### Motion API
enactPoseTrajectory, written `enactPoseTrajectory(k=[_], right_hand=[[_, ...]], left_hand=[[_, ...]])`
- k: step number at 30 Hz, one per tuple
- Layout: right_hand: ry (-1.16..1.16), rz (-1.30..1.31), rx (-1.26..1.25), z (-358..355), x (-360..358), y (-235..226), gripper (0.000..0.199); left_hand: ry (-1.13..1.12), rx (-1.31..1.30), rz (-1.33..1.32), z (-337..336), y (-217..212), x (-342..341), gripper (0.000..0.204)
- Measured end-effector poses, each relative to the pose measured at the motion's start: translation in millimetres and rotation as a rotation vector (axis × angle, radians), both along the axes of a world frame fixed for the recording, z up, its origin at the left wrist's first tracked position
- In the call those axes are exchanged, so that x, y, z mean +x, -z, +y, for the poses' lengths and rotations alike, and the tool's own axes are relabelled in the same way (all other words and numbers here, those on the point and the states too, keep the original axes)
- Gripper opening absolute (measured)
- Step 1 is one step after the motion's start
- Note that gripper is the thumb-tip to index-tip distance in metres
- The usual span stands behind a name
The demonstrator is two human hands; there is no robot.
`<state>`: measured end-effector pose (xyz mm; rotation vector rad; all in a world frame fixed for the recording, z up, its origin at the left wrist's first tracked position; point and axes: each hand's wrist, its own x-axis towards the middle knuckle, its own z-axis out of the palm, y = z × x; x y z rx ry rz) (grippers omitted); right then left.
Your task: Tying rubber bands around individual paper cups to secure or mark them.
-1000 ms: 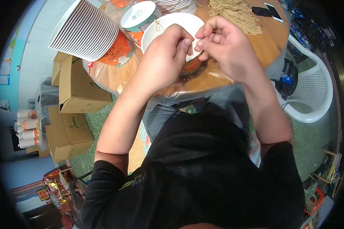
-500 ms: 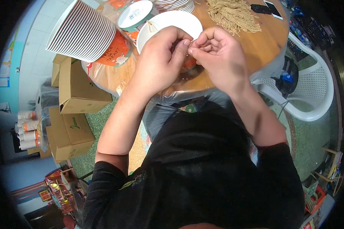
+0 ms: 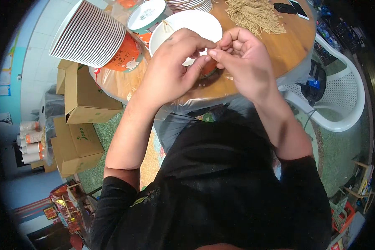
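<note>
A white paper bucket point(image 3: 201, 26) with an orange outside stands tilted at the near table edge, its white inside facing up. A tan cord point(image 3: 166, 26) lies over its far-left rim. My left hand point(image 3: 177, 66) is at its near rim, thumb spread from the index finger, whose tip reaches my right fingertips. My right hand point(image 3: 248, 62) pinches thumb against index finger at the rim; whatever is between them is too small or hidden to make out. My hands hide much of the bucket's near side.
Nested orange buckets point(image 3: 91, 37) lean at the left, beside a white round lid point(image 3: 146, 14). A heap of tan cords point(image 3: 254, 16) and two phones point(image 3: 298, 9) lie at the back right of the wooden table point(image 3: 287, 50). Cardboard boxes point(image 3: 91, 96) and a white chair point(image 3: 341, 91) flank it.
My left thumb has moved down, away from the index finger, which now stretches to the right. My right fingertips have shifted slightly right, still pinched.
</note>
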<state>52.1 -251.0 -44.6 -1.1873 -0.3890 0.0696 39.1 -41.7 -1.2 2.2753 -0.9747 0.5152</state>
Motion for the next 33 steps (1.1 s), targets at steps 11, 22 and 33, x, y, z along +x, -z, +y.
enactPoseTrajectory(k=[11,22,33], right_hand=[[0.027,-0.026,-0.176,-7,-9,-6,0.014],[0.539,-0.475,-0.385,19,-14,24,0.022],[0.468,-0.400,-0.335,25,-14,21,0.006]], left_hand=[[-0.117,-0.067,0.070,-3,2,-3,0.008],[-0.157,-0.041,0.169,-5,2,-1,0.009],[-0.136,-0.182,0.569,5,-2,0,0.015]])
